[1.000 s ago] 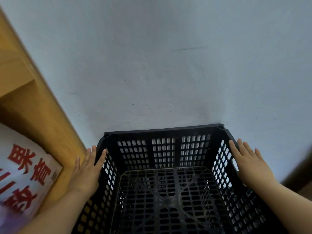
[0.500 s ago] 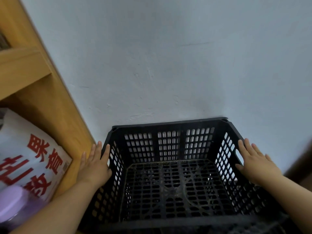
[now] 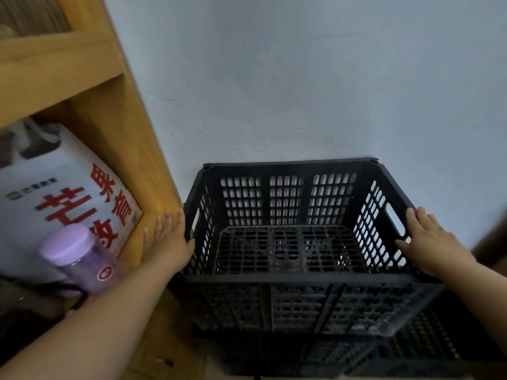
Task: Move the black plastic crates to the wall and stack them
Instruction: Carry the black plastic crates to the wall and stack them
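A black perforated plastic crate point(image 3: 288, 198) stands with its far side against the pale wall point(image 3: 301, 78). It sits on top of another black crate point(image 3: 439, 349), whose mesh shows below and to the right. My left hand point(image 3: 167, 242) lies flat with straight fingers against the top crate's left outer wall. My right hand point(image 3: 430, 239) presses flat on the right outer wall, beside the handle slot. The top crate holds nothing.
A wooden shelf unit point(image 3: 118, 138) stands tight against the crate's left side. On its shelf lie a white box with red characters point(image 3: 63, 198) and a purple-lidded jar point(image 3: 79, 259).
The view has pulled back and down, so the crate's near rim and the crate beneath it now show. Both hands stay flat on the crate's sides.
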`<state>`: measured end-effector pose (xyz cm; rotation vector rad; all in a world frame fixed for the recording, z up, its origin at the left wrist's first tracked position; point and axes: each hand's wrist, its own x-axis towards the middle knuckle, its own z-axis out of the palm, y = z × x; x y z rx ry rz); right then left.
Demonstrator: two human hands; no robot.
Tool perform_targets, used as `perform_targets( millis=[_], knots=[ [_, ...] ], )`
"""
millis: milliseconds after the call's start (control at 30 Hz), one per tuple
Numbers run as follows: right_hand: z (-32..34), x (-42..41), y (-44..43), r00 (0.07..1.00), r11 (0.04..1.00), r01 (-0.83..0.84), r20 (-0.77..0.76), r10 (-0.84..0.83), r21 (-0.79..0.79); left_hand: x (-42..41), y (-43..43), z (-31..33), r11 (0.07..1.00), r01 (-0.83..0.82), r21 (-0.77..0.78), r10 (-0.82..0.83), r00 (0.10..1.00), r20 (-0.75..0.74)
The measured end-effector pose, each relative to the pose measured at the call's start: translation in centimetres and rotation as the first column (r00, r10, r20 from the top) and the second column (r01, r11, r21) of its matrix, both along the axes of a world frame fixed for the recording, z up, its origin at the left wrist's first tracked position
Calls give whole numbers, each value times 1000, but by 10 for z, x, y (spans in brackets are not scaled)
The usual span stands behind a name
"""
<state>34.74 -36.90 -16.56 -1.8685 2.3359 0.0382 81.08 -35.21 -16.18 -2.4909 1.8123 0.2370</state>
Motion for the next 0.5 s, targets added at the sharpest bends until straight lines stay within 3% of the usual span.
perform_targets(
  millis=[167, 500],
  knots=[
    [-2, -5, 11, 990, 993, 113, 89, -111, -23, -4, 10, 1, 993, -114, -28, 106, 971, -214],
    [13, 3, 14, 935, 978, 207, 300, -189, -30, -14, 6, 11, 980, -175, -93, 126, 912, -391]
  ],
)
